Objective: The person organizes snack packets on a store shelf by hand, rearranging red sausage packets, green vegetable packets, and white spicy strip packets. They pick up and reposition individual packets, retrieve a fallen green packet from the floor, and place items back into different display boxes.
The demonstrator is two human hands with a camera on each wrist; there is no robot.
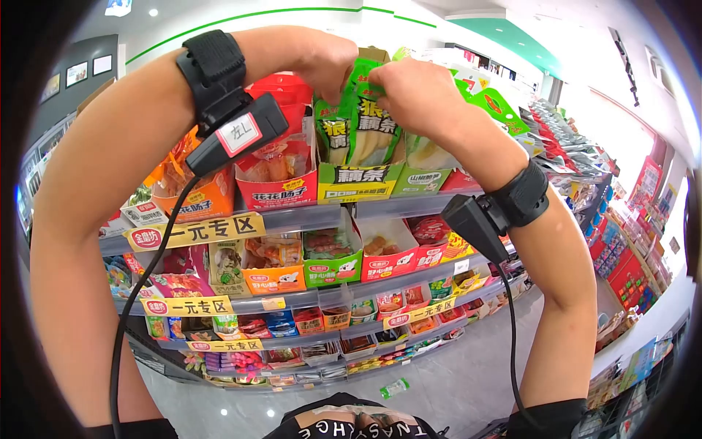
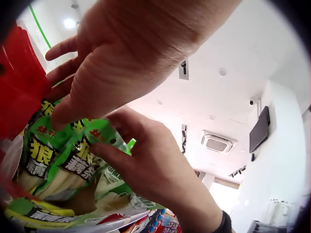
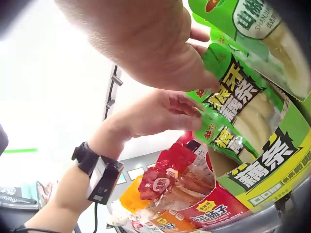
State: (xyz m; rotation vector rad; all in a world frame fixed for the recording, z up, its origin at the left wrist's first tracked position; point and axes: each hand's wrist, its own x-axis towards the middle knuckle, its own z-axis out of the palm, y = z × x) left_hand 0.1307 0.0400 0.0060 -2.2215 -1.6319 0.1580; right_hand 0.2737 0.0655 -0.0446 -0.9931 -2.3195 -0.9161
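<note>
Forward-down head view, close upward wrist views, green packets (image 1: 374,135) shared

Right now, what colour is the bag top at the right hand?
Green; the bag top shows best from the right wrist.

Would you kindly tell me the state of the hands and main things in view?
Left hand, holding the left green packet by its top
Right hand, pinching the right green packet
Green-and-yellow box, open-topped
Red box, open-topped, stocked
Small green packet, lying on the floor
</note>
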